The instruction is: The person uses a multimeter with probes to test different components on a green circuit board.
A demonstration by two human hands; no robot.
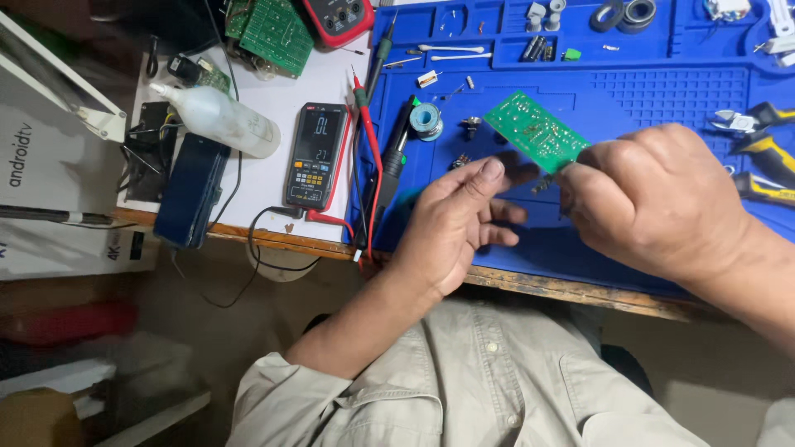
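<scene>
My right hand [654, 199] pinches one end of a small green circuit board [534, 130] and holds it tilted above the blue work mat [646, 99]. My left hand [455, 223] hovers just left of the board, thumb raised toward it and fingers curled, holding nothing. A small dark part [542, 186] shows between the two hands, below the board. A solder spool [426, 121] lies on the mat beyond my left hand.
A black multimeter [315, 156] with red and black probes lies left of the mat. A white squeeze bottle [217, 120], a dark blue case [190, 192] and another green board [276, 33] sit further left. Yellow-handled cutters [758, 136] rest at the right edge.
</scene>
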